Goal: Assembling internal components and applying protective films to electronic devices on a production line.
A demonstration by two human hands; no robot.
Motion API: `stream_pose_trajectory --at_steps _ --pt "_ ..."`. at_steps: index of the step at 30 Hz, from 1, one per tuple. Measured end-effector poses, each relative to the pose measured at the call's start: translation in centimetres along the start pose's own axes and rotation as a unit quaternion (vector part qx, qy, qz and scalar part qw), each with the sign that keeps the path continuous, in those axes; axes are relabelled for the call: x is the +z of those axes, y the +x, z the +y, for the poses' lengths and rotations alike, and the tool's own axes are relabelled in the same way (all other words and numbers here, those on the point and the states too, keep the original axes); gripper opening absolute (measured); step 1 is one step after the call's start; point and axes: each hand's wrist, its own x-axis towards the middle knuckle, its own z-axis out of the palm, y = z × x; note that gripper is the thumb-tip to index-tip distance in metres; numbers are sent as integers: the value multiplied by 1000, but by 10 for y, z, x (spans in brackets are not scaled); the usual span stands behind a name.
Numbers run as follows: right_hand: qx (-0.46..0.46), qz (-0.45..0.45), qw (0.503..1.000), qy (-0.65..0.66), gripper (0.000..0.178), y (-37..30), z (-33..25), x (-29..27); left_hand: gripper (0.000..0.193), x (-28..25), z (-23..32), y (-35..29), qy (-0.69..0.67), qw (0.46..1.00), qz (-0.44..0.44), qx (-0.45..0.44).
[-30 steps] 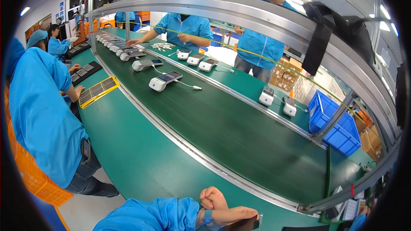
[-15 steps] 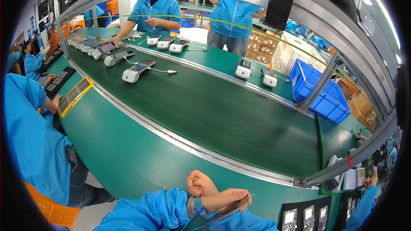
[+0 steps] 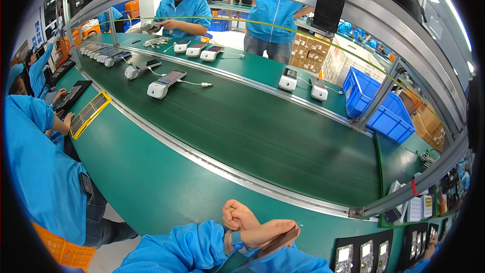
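Note:
My forearms cross at the lower edge, in blue sleeves. My left hand (image 3: 265,231), a blue wristband (image 3: 237,242) at its wrist, is closed around a dark, flat, glossy piece like a phone or screen panel (image 3: 281,241); its lower part blurs into my sleeve. Just beyond that wrist, my right hand (image 3: 240,216) is curled in a loose fist, its inside hidden from view. Both hands are over the near green table (image 3: 166,187). Farther off, handheld payment terminals (image 3: 165,85) with white cables lie on the dark green conveyor belt (image 3: 262,136).
A metal frame (image 3: 429,182) spans the belt. To the right are a blue crate (image 3: 379,106) and black trays of circuit boards (image 3: 361,253). A co-worker (image 3: 45,172) sits at the left near a yellow-edged tray (image 3: 91,114). Another (image 3: 182,15) works across the belt.
The co-worker across the belt has lifted a payment terminal off it and now holds it in both hands. My own hands stay nearly as they were.

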Motion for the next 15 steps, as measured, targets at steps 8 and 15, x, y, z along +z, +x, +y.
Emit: stream_pose_trajectory --at_steps 8,15 --pt "12 -1 1000 12 24 -2 -4 2 40 -6 -3 3 5 999 -37 -2" --pt "1 0 1000 -8 25 1 -1 -2 42 -4 1 3 30 999 -23 -13"
